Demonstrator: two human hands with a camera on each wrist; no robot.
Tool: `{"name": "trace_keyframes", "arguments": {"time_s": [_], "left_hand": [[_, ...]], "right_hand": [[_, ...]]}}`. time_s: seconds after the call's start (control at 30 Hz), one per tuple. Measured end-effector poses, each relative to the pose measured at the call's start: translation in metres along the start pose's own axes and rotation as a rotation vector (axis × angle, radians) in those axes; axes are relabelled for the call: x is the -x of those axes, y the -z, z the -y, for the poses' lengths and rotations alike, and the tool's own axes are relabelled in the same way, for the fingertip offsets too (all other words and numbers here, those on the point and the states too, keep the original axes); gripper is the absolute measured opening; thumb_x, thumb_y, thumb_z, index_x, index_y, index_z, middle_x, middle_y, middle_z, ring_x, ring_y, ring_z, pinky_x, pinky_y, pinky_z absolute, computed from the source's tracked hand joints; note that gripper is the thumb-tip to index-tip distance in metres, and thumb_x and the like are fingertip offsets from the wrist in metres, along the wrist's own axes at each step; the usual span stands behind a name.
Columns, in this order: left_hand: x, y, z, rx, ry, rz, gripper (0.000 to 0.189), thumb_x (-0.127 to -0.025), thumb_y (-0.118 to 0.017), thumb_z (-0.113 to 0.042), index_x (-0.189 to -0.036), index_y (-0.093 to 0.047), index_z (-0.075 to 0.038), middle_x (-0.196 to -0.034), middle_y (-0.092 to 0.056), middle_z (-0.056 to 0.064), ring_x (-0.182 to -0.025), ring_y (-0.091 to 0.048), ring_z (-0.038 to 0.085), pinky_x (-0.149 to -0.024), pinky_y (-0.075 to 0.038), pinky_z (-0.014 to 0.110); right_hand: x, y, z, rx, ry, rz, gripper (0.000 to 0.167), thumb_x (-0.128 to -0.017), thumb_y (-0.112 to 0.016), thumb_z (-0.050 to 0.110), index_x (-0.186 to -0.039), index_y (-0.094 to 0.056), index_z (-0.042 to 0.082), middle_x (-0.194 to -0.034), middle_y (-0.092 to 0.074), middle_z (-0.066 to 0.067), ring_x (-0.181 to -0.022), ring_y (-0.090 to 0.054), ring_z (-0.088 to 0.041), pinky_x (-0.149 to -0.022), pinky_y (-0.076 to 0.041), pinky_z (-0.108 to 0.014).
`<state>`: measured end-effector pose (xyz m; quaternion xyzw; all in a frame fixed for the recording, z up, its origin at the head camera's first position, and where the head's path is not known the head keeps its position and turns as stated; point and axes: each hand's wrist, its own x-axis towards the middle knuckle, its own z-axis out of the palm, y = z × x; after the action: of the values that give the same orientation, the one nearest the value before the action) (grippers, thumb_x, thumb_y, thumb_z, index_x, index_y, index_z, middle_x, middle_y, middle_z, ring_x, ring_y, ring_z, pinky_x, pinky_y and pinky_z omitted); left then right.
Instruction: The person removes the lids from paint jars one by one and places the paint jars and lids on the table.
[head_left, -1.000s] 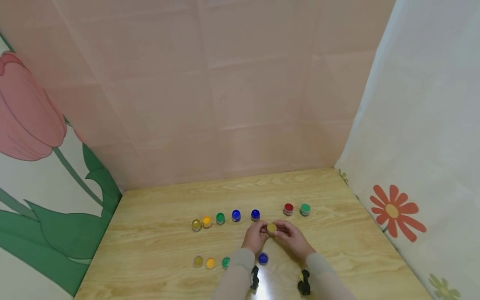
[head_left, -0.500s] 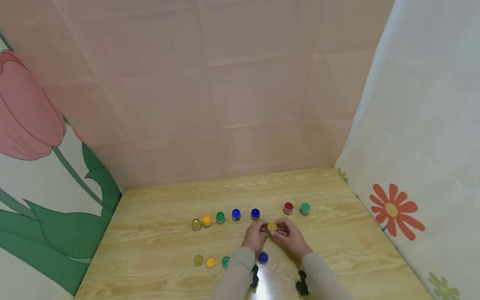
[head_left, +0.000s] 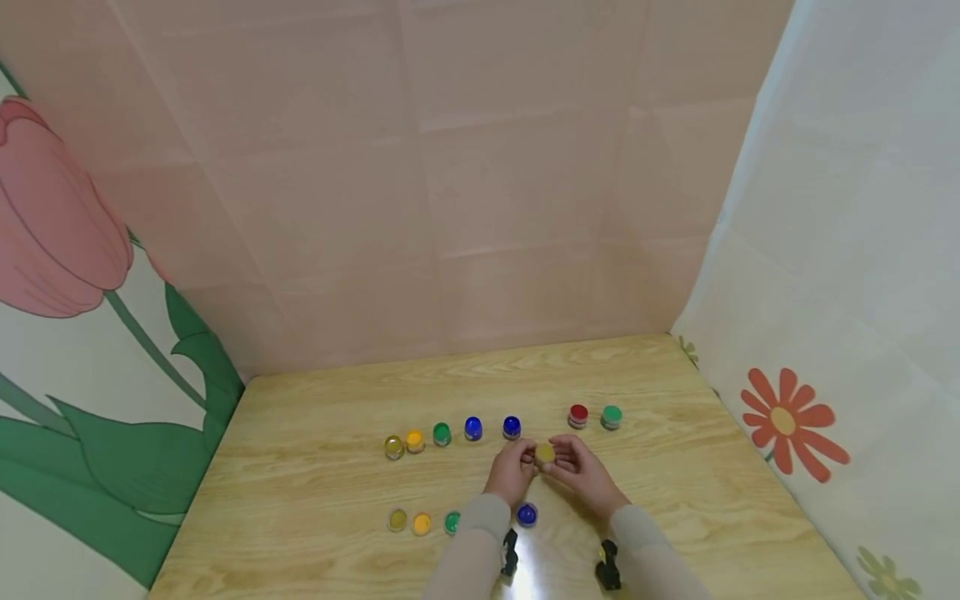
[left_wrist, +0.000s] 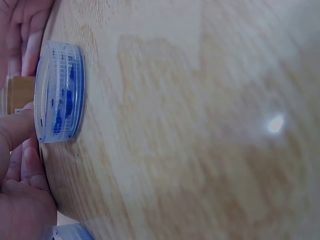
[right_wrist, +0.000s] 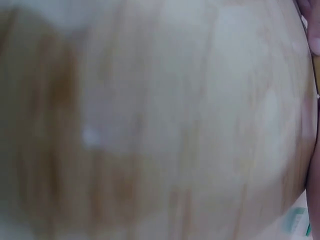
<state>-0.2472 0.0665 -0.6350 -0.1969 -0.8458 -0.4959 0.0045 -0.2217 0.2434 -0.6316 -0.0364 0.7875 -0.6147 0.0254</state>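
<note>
Pinching a small ochre pot (head_left: 544, 453) from both sides, with left hand (head_left: 510, 473) and right hand (head_left: 588, 479) facing each other across it. Held between the two sets of fingertips, near the middle of the desk (head_left: 315, 475); whether lifted or resting, impossible to tell. Judging by the two-sided grip, probably at the step of opening or closing this pot, with the direction of any turn not to be made out. Calling next, on that reading, for a steady hold on one side and a level twist on the other. Just nearer the body, apart from the pot: a clear, blue-smeared cap (left_wrist: 60, 92), lying flat. Farther left in the same near row: a green cap (head_left: 452, 522), partly covered by the left sleeve (head_left: 486, 517), then an orange cap (head_left: 422, 523) and an olive cap (head_left: 397, 520). Beyond the hands, from left to right: olive jar (head_left: 393, 447), orange jar (head_left: 415, 442), green jar (head_left: 442, 434), blue jar (head_left: 473, 429) and darker blue jar (head_left: 512, 427), with this last just past the left fingertips. Off to the right, side by side without touching: red jar (head_left: 577, 417) and pale green jar (head_left: 612, 417). Outermost: a pink backdrop (head_left: 450, 183), between a printed tulip (head_left: 63, 212) and a printed red flower (head_left: 795, 425).
</note>
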Motion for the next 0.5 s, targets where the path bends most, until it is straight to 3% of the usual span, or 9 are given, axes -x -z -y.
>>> {"name": "trace_keyframes", "arguments": {"time_s": [0.3,0.5], "left_hand": [[0.0,0.0,-0.001,0.004,0.002,-0.005,0.03,-0.087,-0.071,0.008,-0.116,-0.066,0.0,-0.103,-0.064,0.008,-0.094,-0.064,0.021,-0.085,-0.054,0.026],[0.002,0.003,-0.007,0.008,0.008,0.003,0.032,-0.087,-0.071,0.009,-0.117,-0.066,0.002,-0.105,-0.064,0.01,-0.095,-0.064,0.024,-0.086,-0.054,0.028]], "right_hand": [[-0.003,-0.007,-0.007,-0.001,-0.005,-0.087,0.039,-0.089,-0.077,0.006,-0.121,-0.056,-0.001,-0.119,-0.062,-0.018,-0.11,-0.062,-0.026,-0.093,-0.053,-0.022],[-0.002,-0.002,-0.008,0.021,0.006,-0.048,0.04,-0.093,-0.074,0.011,-0.128,-0.058,0.001,-0.126,-0.063,-0.017,-0.116,-0.062,-0.028,-0.095,-0.052,-0.022]]}}
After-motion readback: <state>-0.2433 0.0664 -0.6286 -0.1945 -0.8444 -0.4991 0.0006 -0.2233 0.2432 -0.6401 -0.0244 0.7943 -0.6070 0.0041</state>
